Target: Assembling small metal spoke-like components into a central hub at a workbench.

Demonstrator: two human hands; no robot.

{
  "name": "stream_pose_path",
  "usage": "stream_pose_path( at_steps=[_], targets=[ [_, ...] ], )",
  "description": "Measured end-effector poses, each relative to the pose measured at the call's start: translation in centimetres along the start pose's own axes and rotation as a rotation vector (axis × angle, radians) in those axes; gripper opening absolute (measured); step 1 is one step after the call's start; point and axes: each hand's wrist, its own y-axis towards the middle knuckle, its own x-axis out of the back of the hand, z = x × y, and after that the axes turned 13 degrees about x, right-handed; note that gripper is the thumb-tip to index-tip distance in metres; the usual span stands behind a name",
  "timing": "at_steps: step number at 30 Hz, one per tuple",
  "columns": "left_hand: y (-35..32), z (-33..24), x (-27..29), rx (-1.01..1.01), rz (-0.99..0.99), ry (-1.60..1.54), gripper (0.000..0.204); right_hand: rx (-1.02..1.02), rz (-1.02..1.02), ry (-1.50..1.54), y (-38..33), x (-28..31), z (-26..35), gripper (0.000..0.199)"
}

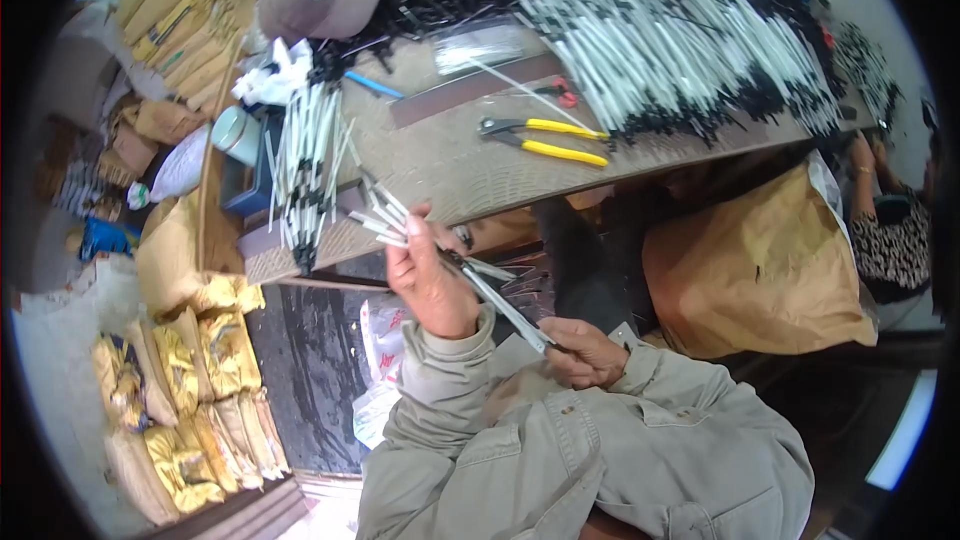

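Note:
My left hand [432, 278] is closed round a loose bunch of thin white strips with black parts [385, 215], which fan out beyond its thumb near the table edge. Lower and to the right, my right hand [585, 352] pinches the near end of a white and black length [510, 310] that runs slantwise up to my left hand. How many pieces make up that length I cannot tell. Just left of my left hand, a pile of similar strips [318, 155] lies across the table corner, with some ends past the edge.
On the table [420, 165] lie yellow-handled pliers [550, 138], a blue stick [374, 85] and a large heap of white strips [650, 55]. A cap [318, 5] sits at the back left. Below right stands a big brown paper sack [755, 265]; another person [890, 225] is at far right.

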Motion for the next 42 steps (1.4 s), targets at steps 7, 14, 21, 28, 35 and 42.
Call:
stream_pose_path(
  at_steps=[7, 14, 21, 28, 35, 42],
  targets=[
    [-0.1, -0.4, -1.2, 0.237, 0.067, -0.102, 0.024, 0.044, -0.009, -0.176, -0.9, 1.6, 2.7, 0.03],
    [0.2, -0.8, 0.7, 0.362, 0.017, -0.27, 0.034, 0.007, 0.029, -0.703, -1.0, 1.4, 5.4, 0.018],
    [0.0, -2.8, 1.0, 0.28, -0.026, -0.369, 0.025, 0.825, -0.168, -1.161, 2.1, -6.9, 17.5, 0.019],
    [-2.6, -5.6, 0.8, -0.017, 0.339, -0.227, 0.018, 1.256, -0.307, -2.104, 14.4, -5.5, 27.8, 0.018],
    [-2.5, -4.8, 2.8, 0.25, 0.655, -0.234, 0.03, 0.75, -0.538, -2.847, 18.8, -6.3, 26.5, 0.023],
    [-2.6, -2.3, 3.9, 0.53, 0.534, -0.218, 0.028, 1.024, -0.503, -1.833, 18.4, -7.1, 29.1, 0.02]
  ],
)
